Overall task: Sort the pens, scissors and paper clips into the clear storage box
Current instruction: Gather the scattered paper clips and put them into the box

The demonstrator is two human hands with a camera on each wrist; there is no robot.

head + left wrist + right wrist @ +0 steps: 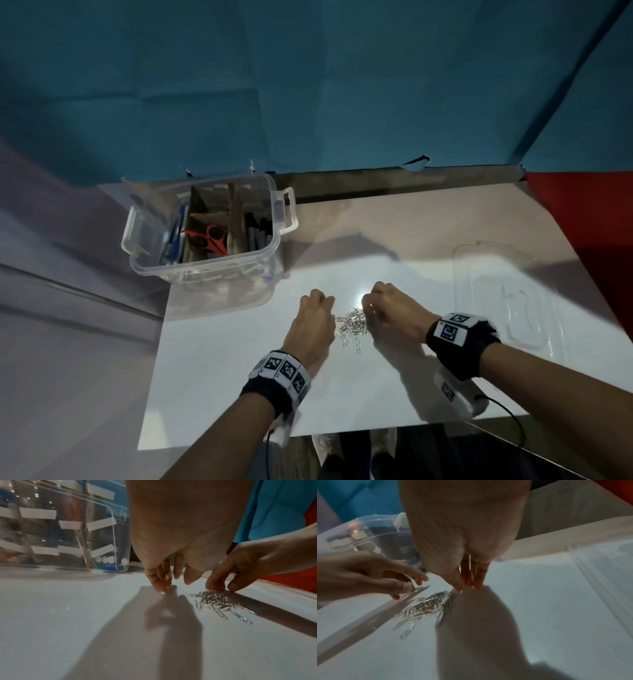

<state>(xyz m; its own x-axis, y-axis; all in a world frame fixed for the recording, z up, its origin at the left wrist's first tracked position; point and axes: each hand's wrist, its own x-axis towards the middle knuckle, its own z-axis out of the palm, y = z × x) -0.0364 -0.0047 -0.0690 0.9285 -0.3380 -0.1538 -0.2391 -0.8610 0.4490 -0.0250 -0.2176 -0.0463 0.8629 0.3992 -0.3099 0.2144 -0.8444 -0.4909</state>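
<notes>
Here, in the head view, a small heap of silver paper clips (351,323) lies on the white table (219,377), between the left hand (313,322) and the right hand (394,308). Both hands arch over the heap with fingers bent down toward the surface, one on each side. The clear storage box (202,236) stands at the table's far left corner, well apart from the heap. Inside it, blue pens (174,236) fill the left compartment, red-handled scissors (210,238) sit in the middle one, and dark markers (257,231) stand at the right. The clear lid (503,301) lies flat to the right of the hands.

From the left wrist, the left hand's fingertips (160,586) point down, drawn close together, touching the table just beside the clips. Whether they pinch a clip I cannot tell. The right hand's fingers rest at the far edge of the heap.

From the right wrist, which is somewhat blurred, the right hand's fingertips (458,586) press together at the heap's upper end, perhaps nipping a clip. The left hand hangs beside the heap with loosely curled fingers.
</notes>
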